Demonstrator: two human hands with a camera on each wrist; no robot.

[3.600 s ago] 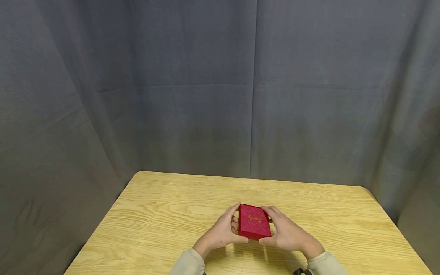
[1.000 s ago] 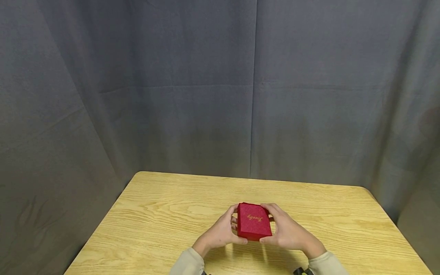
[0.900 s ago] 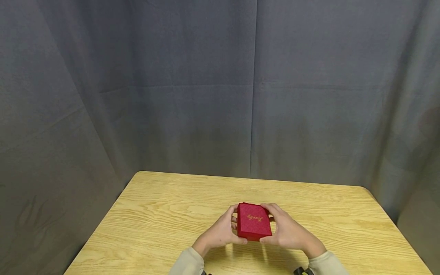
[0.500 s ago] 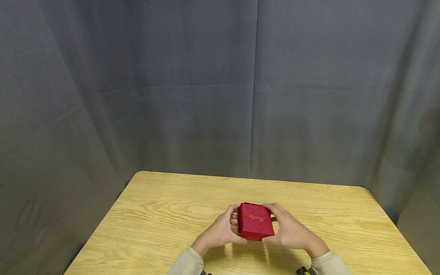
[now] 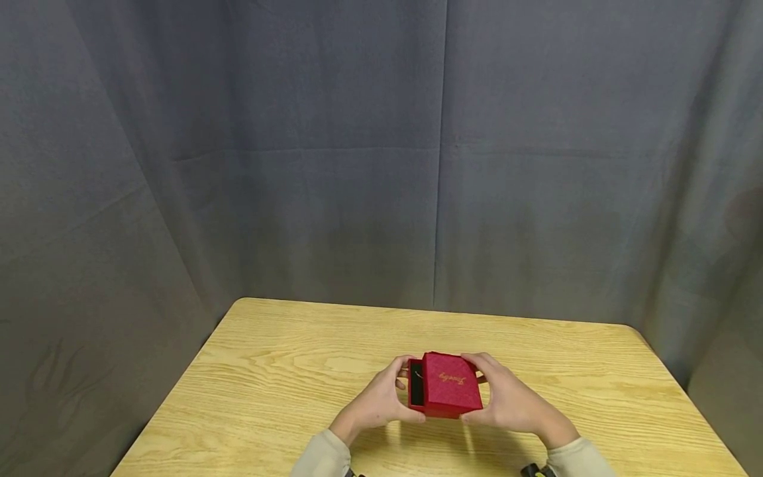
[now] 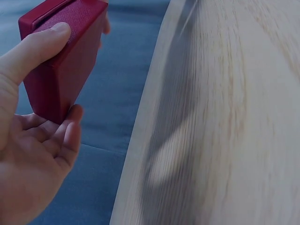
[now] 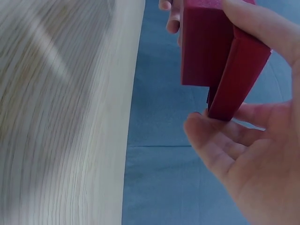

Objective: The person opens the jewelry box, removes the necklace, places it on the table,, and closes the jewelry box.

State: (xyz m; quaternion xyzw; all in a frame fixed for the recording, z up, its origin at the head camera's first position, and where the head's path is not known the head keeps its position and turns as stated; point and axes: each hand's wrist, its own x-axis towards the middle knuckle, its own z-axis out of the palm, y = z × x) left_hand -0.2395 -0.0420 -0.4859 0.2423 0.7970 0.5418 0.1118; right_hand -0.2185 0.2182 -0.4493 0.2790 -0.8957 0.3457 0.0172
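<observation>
1. Pinching at far left: base [image 6: 42, 93] of a red jewelry box [image 5: 444, 412] gripped by the left hand [image 5: 378, 401], thumb placed on near side, fingers on far side. Forearm covered by a light sleeve [image 5: 324, 454].
2. Next, a narrow strip of dark lining [image 5: 417, 395] exposed at the base's left end. A thin pale strand [image 5: 419, 375] can be seen there; too small to be identified.
3. Middle: lid [image 5: 453, 391] offset to the right, most of the base covered by it. Gold script, seemingly "Jewelry", shown upside down. Whole box held clear of the wooden tabletop [image 5: 268, 371], curtain [image 5: 334, 165] hung behind.
4. Far right: lid pinched by the right hand [image 5: 509, 404], thumb near, fingers far. Lid's overhang past the base shown in right wrist view.
5. Step in hand, as judged: lid being slid sideways on base; box only partly uncovered.
6. Next move, as judged: base to be kept steady and level by the left grip, lid to be eased right without tilting, so contents aren't spilled.
</observation>
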